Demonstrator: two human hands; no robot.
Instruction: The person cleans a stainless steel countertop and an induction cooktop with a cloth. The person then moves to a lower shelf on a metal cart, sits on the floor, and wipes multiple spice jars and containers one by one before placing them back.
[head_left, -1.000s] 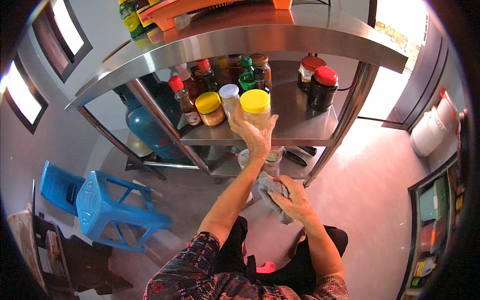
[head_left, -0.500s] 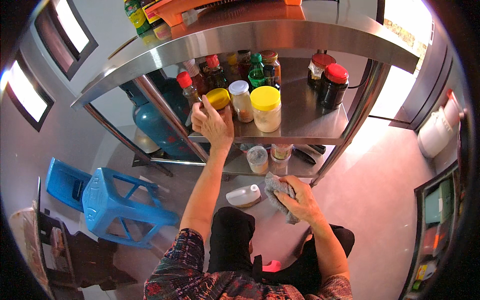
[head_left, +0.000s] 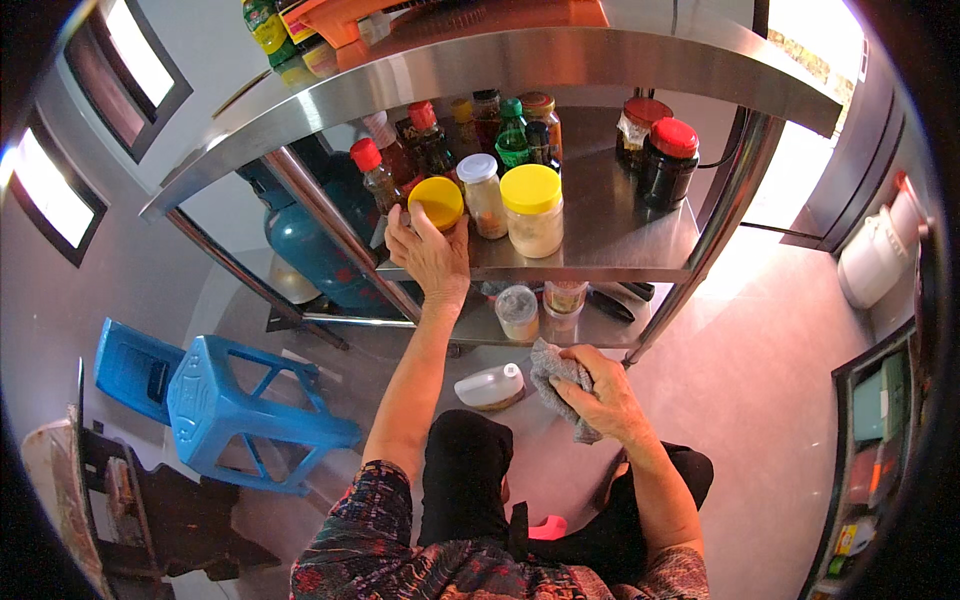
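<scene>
From the head camera, your left hand [head_left: 428,252] is up on the middle shelf [head_left: 620,230] of the steel rack, fingers wrapped around the small yellow-lidded jar [head_left: 436,203] at the shelf's front left corner. The jar stands upright, just beside a white-lidded jar [head_left: 482,192], and next to that is a bigger yellow-lidded tub [head_left: 533,208]. Red-capped sauce bottles [head_left: 378,172] crowd behind your hand.

Your right hand [head_left: 600,395] is lower, closed on a grey cloth [head_left: 556,372] bunched in the fingers, near the front edge of the lower shelf. A white plastic bottle [head_left: 490,386] lies on its side just left of the cloth; whether it rests on the floor or the lowest shelf is hard to tell. A blue stool [head_left: 240,410] stands well apart at your left.
</scene>
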